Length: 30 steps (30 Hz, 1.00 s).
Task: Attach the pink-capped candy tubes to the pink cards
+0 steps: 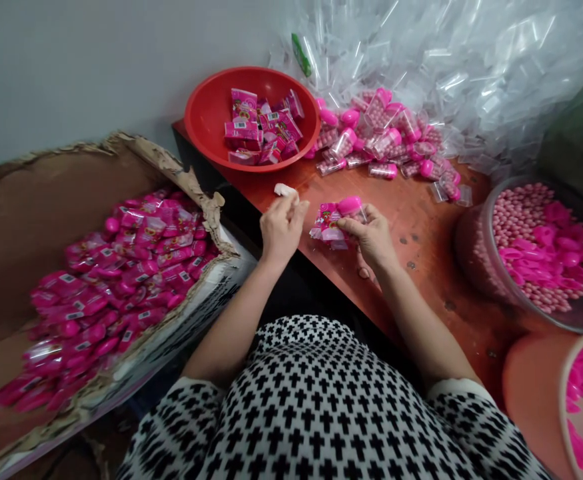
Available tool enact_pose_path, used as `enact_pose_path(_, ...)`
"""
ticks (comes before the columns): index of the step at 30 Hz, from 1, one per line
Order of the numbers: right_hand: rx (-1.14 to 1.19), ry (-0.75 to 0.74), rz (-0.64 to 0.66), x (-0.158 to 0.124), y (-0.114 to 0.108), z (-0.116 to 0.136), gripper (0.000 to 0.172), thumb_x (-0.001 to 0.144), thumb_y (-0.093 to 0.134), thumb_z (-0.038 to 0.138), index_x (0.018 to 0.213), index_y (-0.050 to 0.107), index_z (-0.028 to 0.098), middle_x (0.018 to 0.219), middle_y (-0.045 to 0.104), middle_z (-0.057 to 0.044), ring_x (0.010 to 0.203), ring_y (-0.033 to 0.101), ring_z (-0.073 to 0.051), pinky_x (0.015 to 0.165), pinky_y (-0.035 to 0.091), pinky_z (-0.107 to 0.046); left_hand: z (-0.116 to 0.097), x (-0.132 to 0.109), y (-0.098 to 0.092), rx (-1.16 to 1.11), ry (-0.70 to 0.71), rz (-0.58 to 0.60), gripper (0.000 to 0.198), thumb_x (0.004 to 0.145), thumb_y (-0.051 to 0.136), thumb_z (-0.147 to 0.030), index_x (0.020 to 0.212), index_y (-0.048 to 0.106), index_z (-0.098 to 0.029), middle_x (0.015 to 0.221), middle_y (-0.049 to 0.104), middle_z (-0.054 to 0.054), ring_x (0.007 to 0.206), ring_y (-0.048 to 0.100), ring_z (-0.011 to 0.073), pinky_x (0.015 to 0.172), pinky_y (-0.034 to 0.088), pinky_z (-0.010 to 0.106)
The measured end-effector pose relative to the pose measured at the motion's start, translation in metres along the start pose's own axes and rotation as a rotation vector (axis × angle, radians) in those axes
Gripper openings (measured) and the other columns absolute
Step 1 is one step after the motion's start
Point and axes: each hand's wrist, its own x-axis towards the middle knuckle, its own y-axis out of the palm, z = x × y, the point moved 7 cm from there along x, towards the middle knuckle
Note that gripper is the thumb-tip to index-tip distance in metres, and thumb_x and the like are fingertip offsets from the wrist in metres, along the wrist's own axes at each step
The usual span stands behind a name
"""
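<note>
My right hand (371, 235) pinches a small clear bag (332, 225) that holds a pink-capped candy tube and a pink printed packet, just above the reddish-brown table (421, 233). My left hand (281, 223) hovers beside it with fingertips pressed together; a white scrap (285, 190) lies just beyond those fingers, and I cannot tell whether they touch it or hold anything. Both hands are near the table's left front edge.
A red bowl (211, 113) of pink packets sits behind my hands. Filled pink-capped tubes (381, 140) and clear bags (446, 60) pile up at the back. A clear tub (476, 250) of pink candies and scoops stands right. A torn cardboard box (46, 193) of packed bags lies left.
</note>
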Motion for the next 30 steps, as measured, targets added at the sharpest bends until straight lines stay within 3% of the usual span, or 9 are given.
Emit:
enact_pose_path(2,0.016,-0.007,-0.039,0.001,-0.005,0.001,0.034,0.056,0.08,0.026,0.078,0.054,0.02,0.066,0.051,0.008,0.056,0.048,-0.007,0.058,0.044,-0.023,-0.006,0.022,-0.008,0.362,0.181,-0.094,0.036,0.076,0.071,-0.038,0.107,0.068,-0.02,0.126,0.059,0.014,0.123,0.048,0.033,0.105,0.036,0.046)
enact_pose_path(5,0.027,-0.003,-0.047,0.002,-0.007,0.001,0.035,0.055,0.08,0.026,0.077,0.054,0.02,0.066,0.052,0.008,0.057,0.05,-0.008,0.058,0.045,-0.024,0.006,0.047,-0.007,0.639,0.23,-0.083,0.032,0.08,0.067,-0.033,0.109,0.07,-0.02,0.126,0.058,0.016,0.12,0.047,0.0369,0.103,0.033,0.053)
enact_pose_path(8,0.052,0.013,-0.046,0.002,-0.008,-0.002,0.037,0.052,0.081,0.027,0.077,0.054,0.021,0.065,0.053,0.008,0.057,0.051,-0.009,0.058,0.045,-0.025,0.012,0.051,-0.008,0.642,0.268,-0.09,0.023,0.082,0.065,-0.033,0.101,0.073,-0.023,0.12,0.061,0.013,0.117,0.049,0.0349,0.103,0.034,0.054)
enact_pose_path(12,0.1,0.045,-0.039,0.002,-0.008,-0.005,0.038,0.052,0.081,0.027,0.078,0.055,0.021,0.065,0.054,0.008,0.055,0.049,-0.008,0.056,0.042,-0.024,-0.005,0.025,-0.012,0.462,0.351,-0.134,0.032,0.072,0.075,-0.036,0.102,0.072,-0.024,0.136,0.054,0.01,0.129,0.041,0.0333,0.11,0.03,0.051)
enact_pose_path(15,0.123,0.049,0.008,0.001,-0.005,-0.004,0.037,0.053,0.081,0.027,0.077,0.054,0.02,0.063,0.053,0.008,0.052,0.046,-0.007,0.052,0.038,-0.022,-0.005,-0.001,0.0,0.08,0.161,0.019,0.052,0.065,0.079,-0.048,0.108,0.069,-0.021,0.118,0.066,0.011,0.118,0.055,0.0298,0.104,0.041,0.048)
enact_pose_path(18,0.109,0.068,0.068,-0.003,0.002,-0.003,0.037,0.054,0.082,0.027,0.076,0.053,0.019,0.059,0.051,0.009,0.05,0.043,-0.006,0.049,0.034,-0.021,0.009,-0.029,0.035,-0.402,-0.235,0.331,0.049,0.068,0.072,-0.058,0.089,0.071,-0.014,0.085,0.072,0.009,0.089,0.068,0.0242,0.086,0.054,0.043)
enact_pose_path(20,0.092,0.077,0.09,-0.005,0.006,-0.003,0.038,0.052,0.083,0.026,0.075,0.053,0.019,0.059,0.05,0.009,0.051,0.043,-0.005,0.051,0.035,-0.021,0.012,-0.042,0.049,-0.588,-0.395,0.417,0.044,0.063,0.079,-0.052,0.078,0.07,-0.012,0.076,0.071,0.007,0.077,0.069,0.0202,0.077,0.057,0.037)
enact_pose_path(24,0.042,0.067,0.082,-0.007,0.003,-0.004,0.04,0.055,0.084,0.033,0.076,0.052,0.02,0.061,0.054,0.008,0.051,0.047,-0.006,0.049,0.036,-0.021,0.02,-0.043,0.047,-0.639,-0.485,0.307,0.035,0.053,0.088,-0.034,0.071,0.069,-0.01,0.07,0.071,0.005,0.065,0.067,0.014,0.066,0.056,0.027)
enact_pose_path(30,0.005,0.052,0.046,-0.028,-0.013,-0.011,0.041,0.078,0.059,0.062,0.082,0.047,0.023,0.062,0.059,0.005,0.042,0.047,-0.007,0.036,0.027,-0.02,0.03,-0.044,0.04,-0.731,-0.626,0.112,0.028,0.058,0.086,-0.024,0.063,0.063,-0.01,0.062,0.067,0.002,0.055,0.063,0.0102,0.059,0.056,0.025)
